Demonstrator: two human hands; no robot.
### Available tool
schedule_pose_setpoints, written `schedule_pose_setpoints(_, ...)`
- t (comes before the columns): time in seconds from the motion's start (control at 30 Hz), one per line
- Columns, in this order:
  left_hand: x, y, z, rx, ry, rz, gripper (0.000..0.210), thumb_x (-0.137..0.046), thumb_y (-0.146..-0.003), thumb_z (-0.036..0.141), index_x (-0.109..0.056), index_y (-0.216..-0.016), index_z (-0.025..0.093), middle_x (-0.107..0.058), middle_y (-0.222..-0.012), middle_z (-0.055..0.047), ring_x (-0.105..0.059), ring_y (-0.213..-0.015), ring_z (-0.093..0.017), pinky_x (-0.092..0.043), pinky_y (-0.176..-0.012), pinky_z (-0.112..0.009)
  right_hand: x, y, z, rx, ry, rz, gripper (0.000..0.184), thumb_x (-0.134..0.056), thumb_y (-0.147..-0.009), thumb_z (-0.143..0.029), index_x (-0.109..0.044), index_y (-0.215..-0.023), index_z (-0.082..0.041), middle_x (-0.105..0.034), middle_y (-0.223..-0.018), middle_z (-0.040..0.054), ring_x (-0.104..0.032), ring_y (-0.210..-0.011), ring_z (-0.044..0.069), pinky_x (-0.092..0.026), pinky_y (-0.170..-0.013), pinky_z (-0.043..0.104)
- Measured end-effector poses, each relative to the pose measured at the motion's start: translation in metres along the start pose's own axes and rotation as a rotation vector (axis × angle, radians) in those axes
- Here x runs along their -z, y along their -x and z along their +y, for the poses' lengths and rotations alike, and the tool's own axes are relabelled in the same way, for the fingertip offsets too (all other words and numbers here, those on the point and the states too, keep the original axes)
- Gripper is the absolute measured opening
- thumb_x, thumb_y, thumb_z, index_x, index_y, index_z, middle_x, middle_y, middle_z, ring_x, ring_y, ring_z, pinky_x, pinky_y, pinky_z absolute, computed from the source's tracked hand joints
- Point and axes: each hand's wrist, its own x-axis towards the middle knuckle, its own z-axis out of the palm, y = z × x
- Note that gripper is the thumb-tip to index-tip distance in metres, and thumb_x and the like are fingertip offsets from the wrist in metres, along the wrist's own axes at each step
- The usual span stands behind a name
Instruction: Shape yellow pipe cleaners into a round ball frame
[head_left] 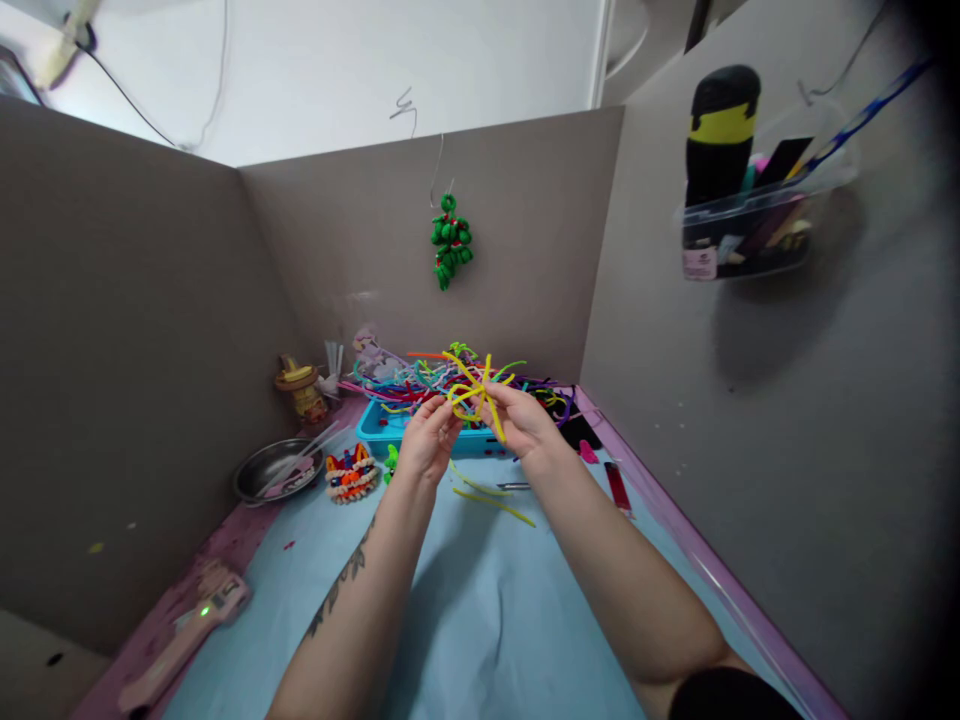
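Both hands are raised over the table, holding a yellow pipe-cleaner shape between them. Its stems spread out from a centre like spokes, and some curve into loops on the left side. My left hand pinches a looped stem at the left. Close to the centre, my right hand pinches the shape, with one stem sticking out downward past the fingers. Below the hands, loose yellow pipe cleaners lie on the light blue cloth, beside a slim metal tool partly hidden by my right arm.
Behind the hands stands a blue tray heaped with colourful pipe cleaners. To the left are a metal bowl, an orange-and-white craft piece and a pink glue-gun-like device. Grey panels enclose the table; a clear bin hangs at right.
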Motion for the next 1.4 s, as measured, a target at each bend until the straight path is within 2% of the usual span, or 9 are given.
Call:
schedule_pose_setpoints(0.2,-0.001,0.000,0.002,-0.077,-0.074,0.004,0.034,-0.073,-0.056,0.016,-0.051,-0.082,0.016,-0.060,-0.064,0.003,-0.059,-0.055,-0.007,-0.047,-0.060,-0.020,0.001,0.001,-0.002,-0.038,0.020,0.016,0.008,-0.055,-0.073,-0.010,-0.056,-0.068,-0.015,-0.059,-0.055,-0.0016,-0.057,-0.053,0.009,-0.048,-0.051,0.019)
schedule_pose_setpoints(0.33,-0.004,0.007,0.017,-0.352,-0.163,-0.032,0.036,-0.070,-0.062,0.023,-0.045,-0.089,0.018,-0.058,-0.069,0.004,-0.063,-0.066,-0.011,-0.047,-0.066,-0.023,0.003,0.006,-0.008,0.030,0.125,0.037,0.009,-0.058,-0.071,-0.023,-0.056,-0.079,-0.018,-0.063,-0.077,0.0022,-0.061,-0.073,0.015,-0.049,-0.059,0.027)
schedule_pose_setpoints(0.4,-0.005,0.013,0.026,-0.501,-0.275,-0.032,0.035,-0.067,-0.066,0.026,-0.043,-0.092,0.020,-0.057,-0.070,0.005,-0.062,-0.065,-0.010,-0.046,-0.065,-0.023,0.003,0.012,-0.012,0.236,0.249,0.148,0.019,-0.060,-0.070,-0.028,-0.055,-0.086,-0.020,-0.062,-0.091,0.0035,-0.059,-0.088,0.018,-0.048,-0.068,0.031)
schedule_pose_setpoints(0.5,-0.007,0.023,0.037,-0.627,-0.544,-0.094,0.032,-0.062,-0.072,0.024,-0.042,-0.096,0.020,-0.057,-0.072,0.003,-0.058,-0.064,-0.009,-0.043,-0.063,-0.021,-0.002,0.029,-0.019,0.799,0.603,0.258,0.025,-0.061,-0.069,-0.029,-0.054,-0.092,-0.022,-0.053,-0.114,0.0054,-0.047,-0.110,0.020,-0.039,-0.090,0.039)
schedule_pose_setpoints(0.63,-0.010,0.034,0.042,-0.705,-0.923,-0.217,0.029,-0.053,-0.077,0.017,-0.043,-0.104,0.019,-0.058,-0.075,0.000,-0.056,-0.070,-0.012,-0.042,-0.067,-0.024,-0.013,0.054,-0.025,1.184,1.156,0.037,0.005,-0.056,-0.074,-0.024,-0.061,-0.076,-0.022,-0.051,-0.117,0.0049,-0.036,-0.120,0.023,-0.026,-0.100,0.044)
schedule_pose_setpoints(0.73,-0.014,0.040,0.042,-0.723,-1.049,-0.244,0.030,-0.053,-0.073,0.010,-0.049,-0.101,0.019,-0.059,-0.078,-0.001,-0.056,-0.076,-0.014,-0.040,-0.075,-0.028,-0.017,0.059,-0.023,1.196,1.370,-0.181,0.009,-0.056,-0.074,-0.020,-0.063,-0.079,-0.025,-0.056,-0.111,0.0025,-0.037,-0.119,0.023,-0.027,-0.099,0.043)
schedule_pose_setpoints(0.87,-0.018,0.044,0.043,-0.638,-0.925,-0.208,0.028,-0.058,-0.066,0.005,-0.055,-0.090,0.020,-0.060,-0.076,-0.001,-0.056,-0.076,-0.016,-0.039,-0.077,-0.026,-0.015,0.053,-0.018,1.098,1.460,-0.336,0.016,-0.054,-0.077,-0.017,-0.063,-0.087,-0.025,-0.064,-0.092,0.0020,-0.049,-0.103,0.020,-0.029,-0.095,0.041)
schedule_pose_setpoints(1.2,-0.014,0.041,0.041,-0.655,-0.904,-0.236,0.025,-0.058,-0.070,0.010,-0.047,-0.089,0.021,-0.059,-0.076,0.001,-0.057,-0.073,-0.012,-0.040,-0.069,-0.022,-0.011,0.052,-0.019,1.136,1.562,-0.384,0.016,-0.049,-0.083,-0.021,-0.064,-0.085,-0.026,-0.064,-0.083,0.0009,-0.050,-0.088,0.017,-0.022,-0.098,0.041)
schedule_pose_setpoints(1.4,-0.014,0.041,0.040,-0.665,-0.924,-0.170,0.025,-0.062,-0.069,0.013,-0.045,-0.085,0.022,-0.058,-0.073,0.001,-0.057,-0.071,-0.013,-0.039,-0.067,-0.022,-0.011,0.048,-0.016,1.177,1.634,-0.355,0.019,-0.046,-0.084,-0.021,-0.064,-0.084,-0.023,-0.062,-0.083,0.0049,-0.046,-0.088,0.020,-0.028,-0.091,0.039)
